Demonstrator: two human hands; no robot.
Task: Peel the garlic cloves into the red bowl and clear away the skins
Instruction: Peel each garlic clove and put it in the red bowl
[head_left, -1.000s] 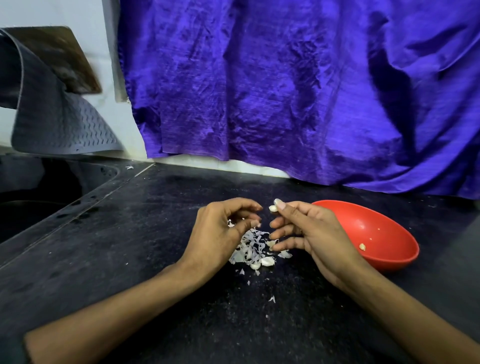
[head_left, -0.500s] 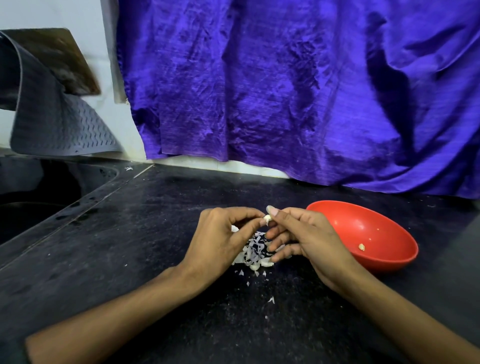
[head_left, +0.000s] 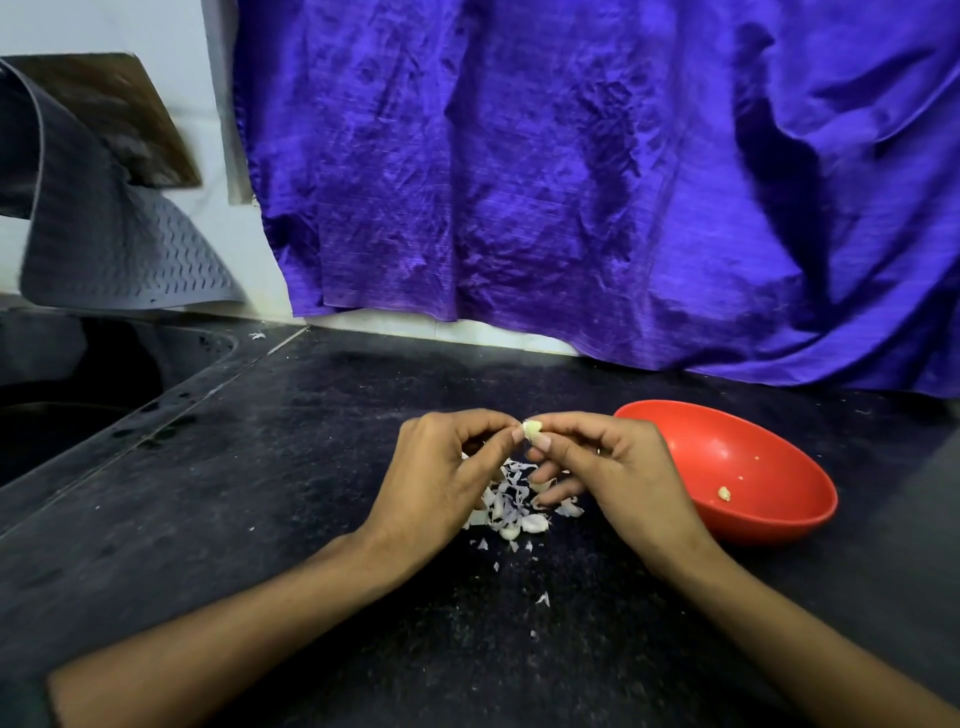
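Two hands meet over the middle of the black worktop (head_left: 260, 499), and I see them sharing one garlic clove (head_left: 532, 430) between their fingertips. My left hand (head_left: 441, 478) comes in from the lower left with its fingers curled, thumb and forefinger pinching the clove's left side. My right hand (head_left: 613, 467) comes in from the lower right, thumb and forefinger pinching the clove's right side, the other fingers curled beneath. The clove sits right at the tips of both grips, above the palms and held clear of the surface; it looks pale and partly bare, though I cannot tell how much skin is left on it.

Directly under the hands lies a pile of skins (head_left: 511, 499), whitish and purple, with a few whole-looking cloves (head_left: 535, 522) at its near edge and small flakes scattered toward the near edge of the worktop. The red bowl (head_left: 779, 525) stands just beside my right hand, toward the right edge of the worktop, tilted a little and holding one peeled piece (head_left: 723, 493) and a few crumbs.

Along the back edge hangs a purple cloth (head_left: 571, 182). At the far left corner a grey mat (head_left: 104, 244) droops over the dark sink (head_left: 78, 395).
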